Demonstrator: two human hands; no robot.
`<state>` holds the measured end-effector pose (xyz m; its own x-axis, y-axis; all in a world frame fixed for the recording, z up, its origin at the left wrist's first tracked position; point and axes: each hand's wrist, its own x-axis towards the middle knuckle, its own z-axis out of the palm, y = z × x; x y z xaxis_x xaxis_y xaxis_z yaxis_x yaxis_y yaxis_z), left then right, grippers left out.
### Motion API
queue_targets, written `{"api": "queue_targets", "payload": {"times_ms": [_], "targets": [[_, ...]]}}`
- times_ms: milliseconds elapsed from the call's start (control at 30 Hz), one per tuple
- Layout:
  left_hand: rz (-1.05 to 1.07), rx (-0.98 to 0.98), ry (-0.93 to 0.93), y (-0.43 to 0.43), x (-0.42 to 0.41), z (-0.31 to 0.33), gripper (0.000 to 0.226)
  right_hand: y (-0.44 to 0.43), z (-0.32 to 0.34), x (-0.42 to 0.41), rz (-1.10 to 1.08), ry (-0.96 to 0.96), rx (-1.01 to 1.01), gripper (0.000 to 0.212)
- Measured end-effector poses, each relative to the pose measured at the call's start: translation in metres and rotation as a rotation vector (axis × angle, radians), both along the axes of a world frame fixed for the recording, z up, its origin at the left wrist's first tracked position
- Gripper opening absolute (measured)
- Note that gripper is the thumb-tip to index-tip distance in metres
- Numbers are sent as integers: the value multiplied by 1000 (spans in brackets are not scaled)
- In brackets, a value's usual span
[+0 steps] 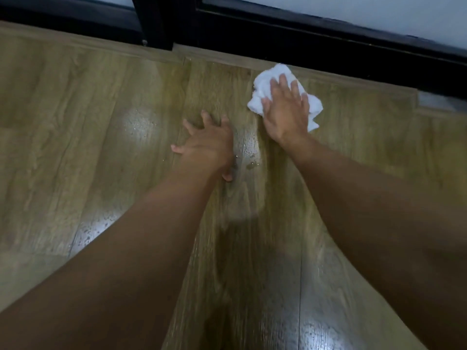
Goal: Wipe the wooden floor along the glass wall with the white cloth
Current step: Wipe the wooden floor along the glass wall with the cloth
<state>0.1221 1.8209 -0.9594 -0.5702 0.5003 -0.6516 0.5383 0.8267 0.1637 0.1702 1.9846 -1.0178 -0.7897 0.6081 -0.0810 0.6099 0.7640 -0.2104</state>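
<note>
White crumpled cloth (267,77) is being pressed onto brown wooden floor (101,97) by flat, open right grip (285,112); splayed-open left grip (204,145) is likely bracing.

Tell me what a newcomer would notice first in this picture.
The white cloth stands out, bunched under the flat right hand near the black frame of the glass wall at upper right. Just left of it, the left hand rests spread on the wooden floor, where wet patches gleam.

Prob. indoor room, home or office: glossy wood-plank floor (75,97) runs up to black-framed glass wall (366,13).
</note>
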Motion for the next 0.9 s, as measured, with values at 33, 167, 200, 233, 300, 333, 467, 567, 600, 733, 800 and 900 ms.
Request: {"api": "queue_targets", "payload": {"times_ms": [33, 167, 200, 233, 300, 333, 467, 567, 600, 733, 800, 900], "targets": [[-55, 27, 14, -2, 0, 1, 132, -7, 0, 5, 43, -4, 8, 52], [-236, 54, 5, -2, 0, 1, 120, 8, 7, 72, 477, 40, -16, 49], [-232, 33, -7, 0, 0, 1, 121, 20, 7, 78, 444, 58, -37, 48], [-221, 13, -17, 3, 0, 1, 124, 31, 6, 76, 335, 77, -47, 47], [-204, -18, -20, 11, 3, 0, 128, 43, 3, 50, 28, 70, -55, 48], [-191, -33, -17, 16, 5, -1, 130, 42, 1, 31, -91, 39, -54, 49], [-123, -91, 1, 33, 15, -6, 146, 17, 1, 14, -94, 20, -67, 51], [-100, -86, -7, 39, 14, -8, 149, 22, 8, 69, 346, 31, -63, 51], [-103, -77, -2, 38, 14, -9, 149, 34, 10, 85, 431, 20, -52, 51], [-135, -28, 34, 33, 16, -9, 145, 68, 2, 71, 105, 42, 25, 48], [-143, -3, 52, 30, 17, -9, 143, 61, -3, 40, -123, -7, 40, 49], [-159, 20, 70, 24, 16, -8, 139, 36, -2, 35, -22, -45, 20, 52]]}}
